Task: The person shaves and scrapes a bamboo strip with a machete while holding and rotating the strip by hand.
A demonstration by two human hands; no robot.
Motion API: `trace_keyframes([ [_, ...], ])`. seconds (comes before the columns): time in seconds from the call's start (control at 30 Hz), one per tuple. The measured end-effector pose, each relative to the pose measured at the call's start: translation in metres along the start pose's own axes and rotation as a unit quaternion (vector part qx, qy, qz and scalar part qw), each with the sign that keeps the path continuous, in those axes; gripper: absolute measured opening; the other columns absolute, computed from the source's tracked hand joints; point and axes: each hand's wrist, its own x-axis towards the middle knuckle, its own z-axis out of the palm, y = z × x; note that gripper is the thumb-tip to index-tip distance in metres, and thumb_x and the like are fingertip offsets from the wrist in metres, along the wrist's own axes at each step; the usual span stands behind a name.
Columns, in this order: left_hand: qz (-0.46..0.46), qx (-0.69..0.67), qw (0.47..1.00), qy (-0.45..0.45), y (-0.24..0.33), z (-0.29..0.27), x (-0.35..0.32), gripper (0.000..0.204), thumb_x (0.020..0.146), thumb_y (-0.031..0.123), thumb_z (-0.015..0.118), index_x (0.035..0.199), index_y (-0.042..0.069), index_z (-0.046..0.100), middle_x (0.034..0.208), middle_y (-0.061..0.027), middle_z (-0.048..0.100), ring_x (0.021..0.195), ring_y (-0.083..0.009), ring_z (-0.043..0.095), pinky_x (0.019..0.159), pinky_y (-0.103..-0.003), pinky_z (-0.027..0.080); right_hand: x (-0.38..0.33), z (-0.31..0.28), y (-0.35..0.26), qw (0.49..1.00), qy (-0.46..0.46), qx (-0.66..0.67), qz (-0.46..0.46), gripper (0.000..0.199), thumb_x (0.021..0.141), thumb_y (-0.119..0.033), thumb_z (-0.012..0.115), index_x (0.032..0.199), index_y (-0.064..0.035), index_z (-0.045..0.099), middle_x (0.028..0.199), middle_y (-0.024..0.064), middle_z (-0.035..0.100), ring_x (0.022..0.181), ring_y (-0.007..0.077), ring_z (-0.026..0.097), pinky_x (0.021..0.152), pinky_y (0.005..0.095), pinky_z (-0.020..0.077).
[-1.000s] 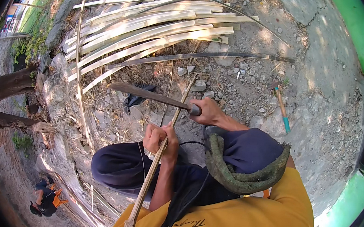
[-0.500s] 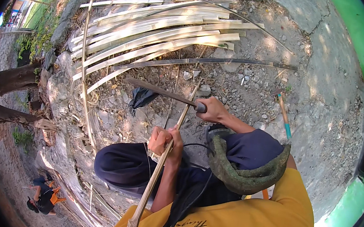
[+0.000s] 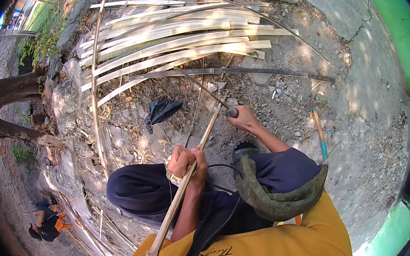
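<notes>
Person seated on bare, stony ground (image 3: 287,101), knees drawn up, dark trousers, yellow shirt. Left hand (image 3: 187,160) clamped around a long bamboo strip (image 3: 177,200), grip closed tight on it about midway; the strip runs from the lower edge of the view, past the left forearm, up and away toward the blade. Right hand (image 3: 244,118) closed on the handle of a long knife (image 3: 204,89); the thin dark blade slants up-left from the fist and meets the far end of the strip just beside the right hand. Exact contact point too small to tell. Beyond the knife, a pile of split pale bamboo slats (image 3: 174,40) lies fanned across the ground, with one long dark curved strip (image 3: 231,72) lying along its near edge. A crumpled black cloth (image 3: 163,109) sits on the dirt left of the strip. A stick with a blue end (image 3: 320,135) lies right of the right arm. Tree trunk (image 3: 9,92) at far left; another person (image 3: 45,218) crouches at lower left, well apart.
</notes>
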Motion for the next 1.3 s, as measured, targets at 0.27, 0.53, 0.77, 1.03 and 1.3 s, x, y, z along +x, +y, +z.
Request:
trace_keyframes([
  [0.27,0.011,-0.023,0.999,-0.04,-0.013,-0.002,0.001,0.033,0.082,-0.009,0.069,0.071,0.006,0.041,0.066,-0.0065,0.047,0.053,-0.0168,0.047,0.052,-0.031,0.05,-0.018,0.007,-0.013,1.0,0.016,0.014,0.003,0.031,0.074,-0.027,0.073,0.088,-0.0001,0.067,0.071,0.0193,0.065,0.065,0.0376,0.062,0.067,0.0448,0.0502],
  [0.53,-0.035,-0.348,0.924,-0.155,-0.016,-0.001,0.024,0.044,0.086,0.041,0.08,0.087,0.004,0.056,0.093,-0.0132,0.064,0.097,-0.028,0.068,0.098,-0.055,0.052,-0.017,0.017,0.004,0.998,0.038,0.037,0.038,0.032,0.076,-0.029,0.074,0.09,-0.0004,0.068,0.073,0.0185,0.066,0.066,0.0348,0.064,0.068,0.0437,0.0515],
  [0.77,0.015,-0.359,0.901,-0.242,-0.017,-0.003,0.027,0.057,0.096,0.038,0.062,0.058,0.0,0.043,0.055,-0.0063,0.043,0.052,-0.0222,0.044,0.067,-0.042,0.044,-0.019,0.007,-0.019,0.999,0.041,0.005,0.012,0.029,0.076,-0.027,0.073,0.088,-0.0018,0.067,0.073,0.0192,0.066,0.066,0.038,0.065,0.066,0.0459,0.0506],
  [1.03,0.081,-0.382,0.887,-0.248,0.031,-0.043,0.03,0.053,0.091,0.031,0.064,0.055,-0.001,0.042,0.052,-0.0054,0.038,0.047,-0.0201,0.038,0.06,-0.041,0.04,-0.025,-0.011,-0.038,0.999,0.039,0.014,-0.025,0.022,0.074,-0.024,0.071,0.087,-0.0052,0.068,0.07,0.0187,0.066,0.064,0.0392,0.065,0.065,0.045,0.0515],
  [1.3,0.097,-0.38,0.894,-0.217,0.037,-0.057,0.023,0.052,0.088,0.03,0.065,0.053,-0.001,0.042,0.05,-0.0047,0.035,0.046,-0.0199,0.036,0.058,-0.04,0.037,-0.032,-0.007,-0.054,0.997,0.032,-0.023,-0.07,0.023,0.075,-0.023,0.072,0.089,-0.0038,0.067,0.07,0.0182,0.065,0.064,0.0366,0.065,0.064,0.0455,0.0502],
])
